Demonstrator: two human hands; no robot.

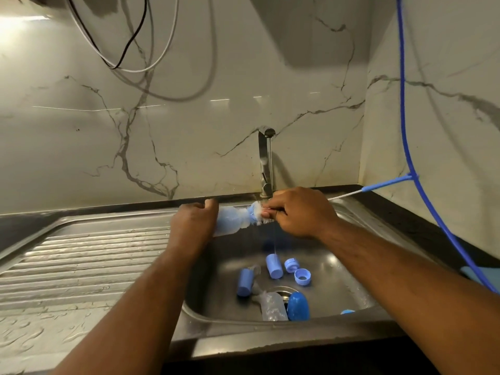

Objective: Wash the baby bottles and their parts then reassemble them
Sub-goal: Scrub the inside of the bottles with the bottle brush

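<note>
My left hand (193, 224) grips a pale blue baby bottle (232, 221) lying sideways over the sink basin (332, 288), its mouth pointing right. My right hand (297, 212) holds a bottle brush at the bottle's mouth; white bristles (257, 212) show there, and its wire handle with a blue end (378, 187) runs back to the right. A thin stream of water falls from the tap (266, 163) past my right hand. In the basin lie two blue caps (273, 266), (244, 282), two blue rings (291, 265), (303, 277), a clear bottle (273, 307) and a dark blue cap (298, 306).
A ribbed steel draining board (81, 263) stretches to the left of the basin. A blue cord (405, 131) hangs down the right wall across the dark counter (422, 226). Black and white cables (127, 50) dangle at the upper left before the marble wall.
</note>
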